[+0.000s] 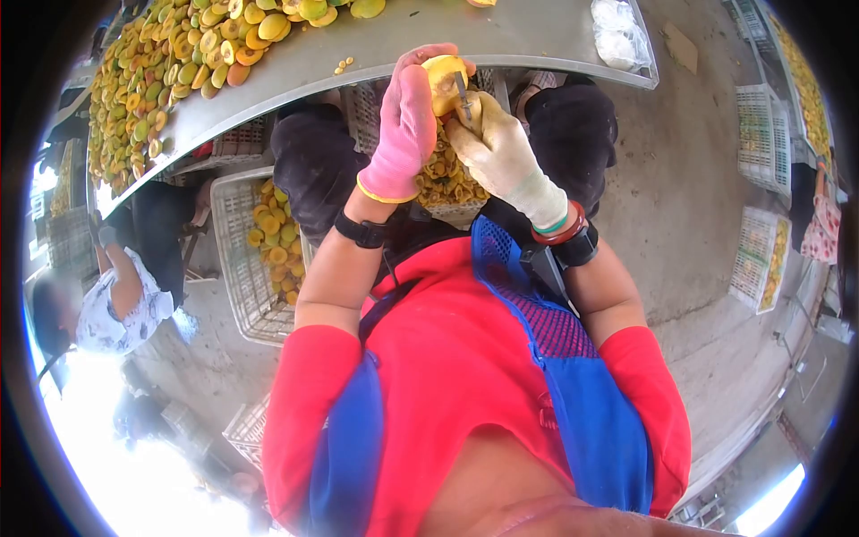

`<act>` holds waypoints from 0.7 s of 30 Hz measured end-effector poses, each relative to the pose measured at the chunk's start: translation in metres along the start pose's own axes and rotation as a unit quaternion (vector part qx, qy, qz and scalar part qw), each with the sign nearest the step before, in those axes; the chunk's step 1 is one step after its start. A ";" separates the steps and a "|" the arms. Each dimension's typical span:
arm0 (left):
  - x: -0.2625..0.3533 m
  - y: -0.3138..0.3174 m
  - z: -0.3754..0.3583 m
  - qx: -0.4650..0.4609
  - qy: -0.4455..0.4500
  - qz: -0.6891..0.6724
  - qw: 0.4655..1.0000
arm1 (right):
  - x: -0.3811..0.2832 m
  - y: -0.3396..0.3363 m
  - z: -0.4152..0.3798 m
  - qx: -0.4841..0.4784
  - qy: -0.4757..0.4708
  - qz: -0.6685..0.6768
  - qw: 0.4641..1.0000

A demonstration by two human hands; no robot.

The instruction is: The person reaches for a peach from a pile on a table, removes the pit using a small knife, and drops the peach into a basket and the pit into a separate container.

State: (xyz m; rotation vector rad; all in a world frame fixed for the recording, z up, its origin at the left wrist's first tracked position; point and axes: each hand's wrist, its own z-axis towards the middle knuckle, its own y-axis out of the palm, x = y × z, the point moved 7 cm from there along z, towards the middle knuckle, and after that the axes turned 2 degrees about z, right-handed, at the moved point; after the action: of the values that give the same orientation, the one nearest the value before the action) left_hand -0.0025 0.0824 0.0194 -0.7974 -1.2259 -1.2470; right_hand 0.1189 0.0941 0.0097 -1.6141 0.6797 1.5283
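Note:
My left hand, in a pink glove with a yellow cuff, is closed round a yellow peach just past the table's near edge. Its cut face, with a brownish middle, is turned toward my right hand. My right hand, in a pale, stained glove, grips a small dark metal blade against the peach; its handle is hidden in the fingers. Below both hands, between my knees, cut yellow peach pieces fill a container.
Many halved peaches are heaped on the metal table, with a white plastic bag at its right corner. A white crate of peaches stands left. A person sits beyond it. More crates line the right.

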 end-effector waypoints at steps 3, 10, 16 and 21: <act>0.004 0.002 -0.003 0.016 0.010 -0.035 0.999 | 0.001 0.003 -0.001 -0.006 0.000 0.037 0.999; 0.007 -0.001 -0.005 0.018 0.101 0.028 0.994 | -0.007 0.005 -0.003 -0.027 0.025 0.039 0.999; 0.002 -0.007 -0.008 0.023 0.048 -0.014 0.999 | 0.003 0.015 -0.006 -0.091 0.104 0.156 0.978; 0.004 -0.008 -0.009 0.025 0.056 -0.014 0.998 | -0.009 0.013 -0.006 -0.072 0.012 0.067 0.995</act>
State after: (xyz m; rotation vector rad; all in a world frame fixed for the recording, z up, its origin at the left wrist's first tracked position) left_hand -0.0083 0.0709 0.0196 -0.6660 -1.1765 -1.2626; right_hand 0.1106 0.0813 0.0155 -1.7258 0.7169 1.6898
